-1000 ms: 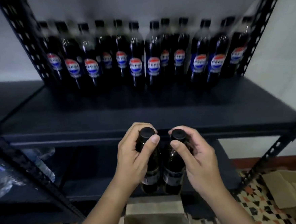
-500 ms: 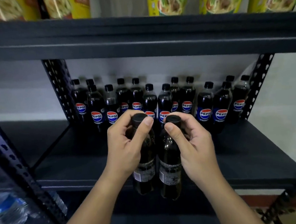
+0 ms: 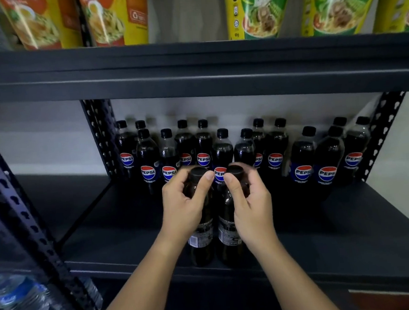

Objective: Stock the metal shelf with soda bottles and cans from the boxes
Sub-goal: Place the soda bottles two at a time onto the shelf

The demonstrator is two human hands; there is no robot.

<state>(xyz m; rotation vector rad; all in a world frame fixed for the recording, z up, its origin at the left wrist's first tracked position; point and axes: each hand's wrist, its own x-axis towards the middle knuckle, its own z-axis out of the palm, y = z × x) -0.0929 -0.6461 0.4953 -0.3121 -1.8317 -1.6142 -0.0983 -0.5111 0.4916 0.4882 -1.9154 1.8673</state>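
Head view: the left hand (image 3: 185, 204) grips one dark plastic soda bottle with a black cap (image 3: 201, 230) by its neck, and the right hand (image 3: 250, 200) grips a second dark capped bottle (image 3: 229, 230) just beside it. Both bottles stand upright at the front edge of the black metal shelf board (image 3: 337, 232); whether their bases touch it is unclear. Rows of labelled cola bottles (image 3: 274, 147) already fill the back, leaving the front bare. No cans or boxes show, so stocking looks partway done.
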